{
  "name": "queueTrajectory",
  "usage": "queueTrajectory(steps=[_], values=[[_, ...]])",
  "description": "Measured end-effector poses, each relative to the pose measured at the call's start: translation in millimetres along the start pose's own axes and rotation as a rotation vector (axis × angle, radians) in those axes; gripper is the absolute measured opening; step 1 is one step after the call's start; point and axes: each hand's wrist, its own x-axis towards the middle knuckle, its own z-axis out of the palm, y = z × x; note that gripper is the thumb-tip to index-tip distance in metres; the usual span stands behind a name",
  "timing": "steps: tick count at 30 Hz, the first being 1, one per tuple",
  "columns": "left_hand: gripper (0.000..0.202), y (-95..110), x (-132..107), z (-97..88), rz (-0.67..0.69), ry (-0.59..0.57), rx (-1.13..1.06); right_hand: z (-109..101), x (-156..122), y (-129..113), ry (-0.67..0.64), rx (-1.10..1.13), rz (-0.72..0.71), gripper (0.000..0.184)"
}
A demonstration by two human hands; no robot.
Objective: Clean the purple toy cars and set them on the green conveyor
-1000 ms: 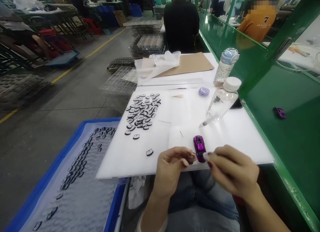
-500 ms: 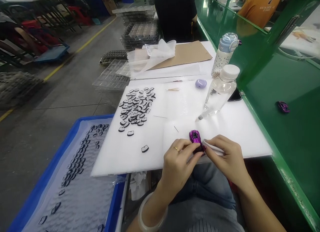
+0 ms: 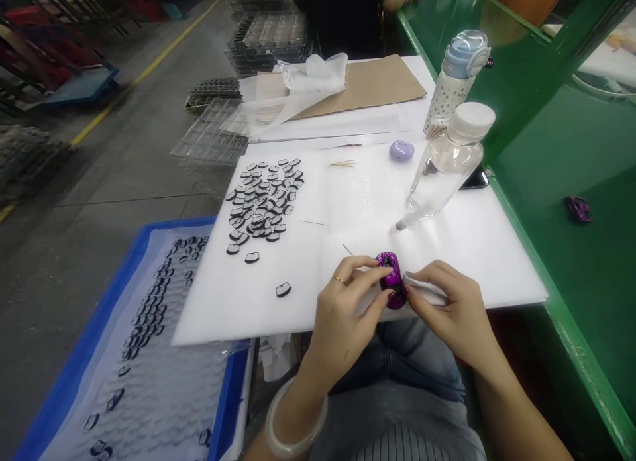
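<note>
A shiny purple toy car (image 3: 394,279) is held near the front edge of the white foam-topped table. My left hand (image 3: 348,305) grips it from the left, with fingertips on its top and side. In my right hand (image 3: 450,305) is a folded white cloth (image 3: 426,289), pinched between thumb and fingers right beside the car. My right thumb tip meets the car's right side. A thin needle-like stick (image 3: 347,250) lies just beyond my left hand. Many small black-edged clear parts (image 3: 263,206) are scattered at the left of the foam sheet.
Right of centre stand a clear bottle (image 3: 447,163) with a white cap and a dotted flask (image 3: 454,80). A purple egg-shaped case (image 3: 401,150) and toothpicks (image 3: 342,163) lie farther back. A blue tray (image 3: 69,375) with more parts sits lower left. Another purple car (image 3: 579,209) rests on the green bench.
My left fingers have shifted on the toy car, now reaching over its top and uncovering more of its rear. The cloth stays at its right side. The camera view has tilted down slightly.
</note>
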Motion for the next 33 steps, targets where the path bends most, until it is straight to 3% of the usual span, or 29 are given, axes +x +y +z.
queueTrajectory(steps=[4, 7, 10, 12, 16, 20, 22, 25, 27, 29, 33], values=[[0.028, -1, 3, -6.4, -0.044, -0.114, -0.028, -2, 1, 2, -0.035, -0.026, -0.019, 0.006], [0.042, -2, 4, -12.2, -0.049, -0.232, -0.038, -1, -1, 7, 0.066, -0.087, -0.191, 0.011], [0.047, -2, 3, -11.3, -0.033, -0.221, -0.016, 7, -7, 10, 0.189, -0.217, -0.421, 0.020], [0.045, -2, 1, -7.1, -0.028, -0.166, 0.005, 15, -12, 8, 0.196, -0.288, -0.474, 0.020], [0.044, -3, -2, 0.2, 0.011, -0.097, 0.062, 10, -15, 3, 0.260, -0.373, -0.379, 0.015], [0.045, -6, -5, 1.9, 0.103, -0.044, 0.130, -33, 4, 12, 0.081, -0.267, -0.143, 0.010], [0.038, -8, -8, 3.0, 0.151, -0.001, 0.140, -57, 19, 23, 0.131, -0.267, -0.073, 0.009], [0.024, -10, -11, 5.2, 0.253, 0.065, 0.166, -74, 33, 34, 0.286, -0.541, -0.094, 0.017], [0.026, -10, -11, 5.1, 0.305, 0.062, 0.209, -66, 32, 28, 0.299, -0.639, -0.147, 0.019], [0.039, -10, -10, 2.5, 0.298, 0.024, 0.200, -45, 24, 13, 0.253, -0.579, -0.185, 0.016], [0.067, -11, -10, -7.4, 0.137, -0.019, -0.026, 11, 5, -21, 0.095, -0.524, -0.210, 0.033]])
